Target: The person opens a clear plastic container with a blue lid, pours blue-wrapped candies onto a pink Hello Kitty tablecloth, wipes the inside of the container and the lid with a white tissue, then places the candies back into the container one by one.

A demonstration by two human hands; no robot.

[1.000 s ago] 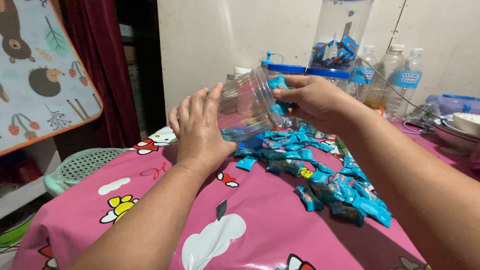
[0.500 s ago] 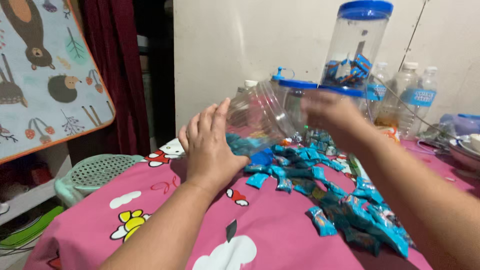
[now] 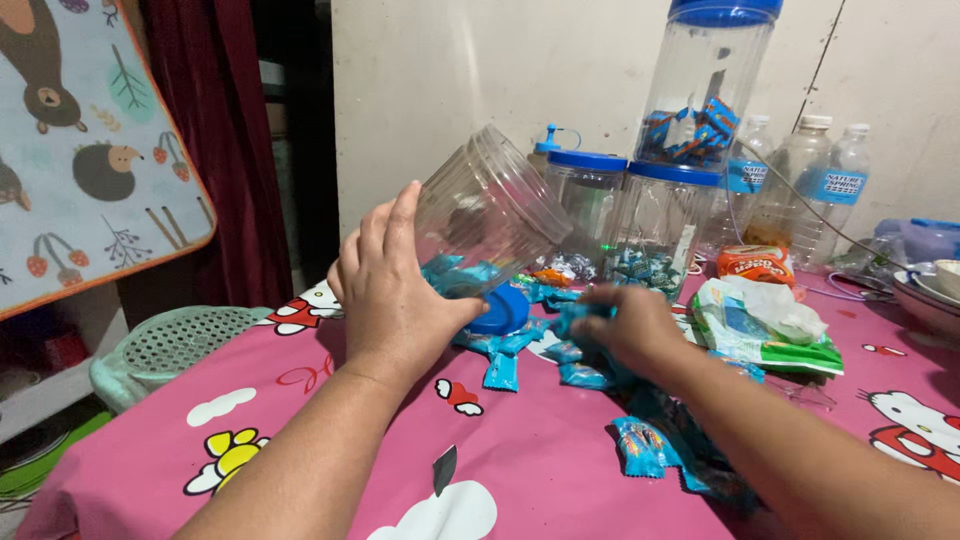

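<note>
**Hands, jar and sweets on a pink worktop**

Worktop (image 3: pixel 330 470), pink. Clear jar (image 3: pixel 490 205), tilted above it, grasped at its base by left hand (image 3: pixel 395 295). Right hand (image 3: pixel 625 328), fingers clenched over blue sweets (image 3: pixel 575 350) scattered on the worktop beside a blue lid (image 3: pixel 503 310).

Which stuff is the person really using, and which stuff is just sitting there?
In use:
left hand holding the tilted clear jar
right hand on the blue candies
blue lid

Just lying about:
lidded jars
water bottles
snack bags
green basket
</note>
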